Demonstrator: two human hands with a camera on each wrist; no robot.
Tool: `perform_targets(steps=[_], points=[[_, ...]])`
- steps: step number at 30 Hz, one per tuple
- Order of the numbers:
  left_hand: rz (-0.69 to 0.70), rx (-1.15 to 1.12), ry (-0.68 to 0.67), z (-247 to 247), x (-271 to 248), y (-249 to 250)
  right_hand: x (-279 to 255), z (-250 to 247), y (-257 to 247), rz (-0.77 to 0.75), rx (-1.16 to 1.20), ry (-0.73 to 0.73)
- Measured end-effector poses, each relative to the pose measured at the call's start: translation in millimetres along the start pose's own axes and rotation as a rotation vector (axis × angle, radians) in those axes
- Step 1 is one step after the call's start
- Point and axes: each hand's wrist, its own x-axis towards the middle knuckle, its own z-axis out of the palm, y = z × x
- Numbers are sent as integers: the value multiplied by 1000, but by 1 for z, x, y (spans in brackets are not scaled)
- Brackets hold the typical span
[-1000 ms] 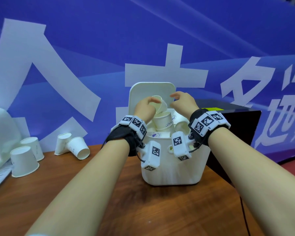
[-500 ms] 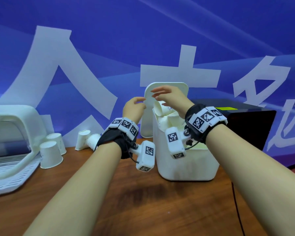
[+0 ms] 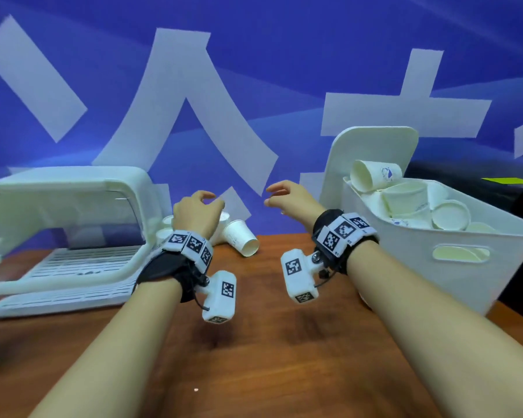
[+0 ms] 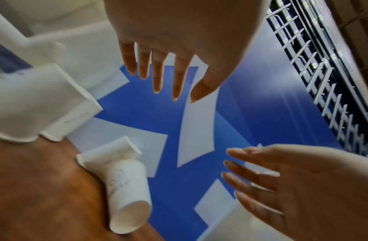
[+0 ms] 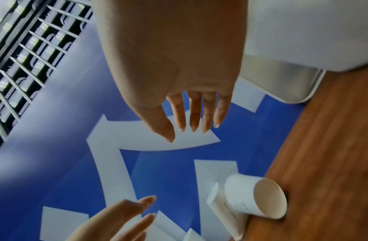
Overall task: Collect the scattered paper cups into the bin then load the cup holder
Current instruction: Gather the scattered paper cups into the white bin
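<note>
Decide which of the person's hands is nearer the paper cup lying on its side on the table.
Left. The left hand hovers just above and beside the tipped cup; the right hand hangs farther off, toward the bin.

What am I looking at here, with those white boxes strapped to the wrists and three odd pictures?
There is no robot: a person works bare-handed. The white boxes are small cameras, one under each wrist; a third sits on the head. The head picture looks down at both arms; each wrist picture looks along its own palm. The left hand and right hand are open and hold nothing. On the brown wooden table stand a white plastic bin full of white paper cups, a white hooded cup holder, and loose cups, one tipped paper cup lying beside the left hand.
</note>
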Motion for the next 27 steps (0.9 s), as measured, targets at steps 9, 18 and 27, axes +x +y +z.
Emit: perform_targets(steps=[9, 18, 27], points=[[-59, 461, -41, 1, 48, -75, 46, 77, 49, 155, -108, 9], [-88, 710, -10, 17, 47, -96, 62, 117, 88, 281, -406, -73], [-10, 984, -384, 11, 41, -80, 49, 110, 89, 248, -403, -63]])
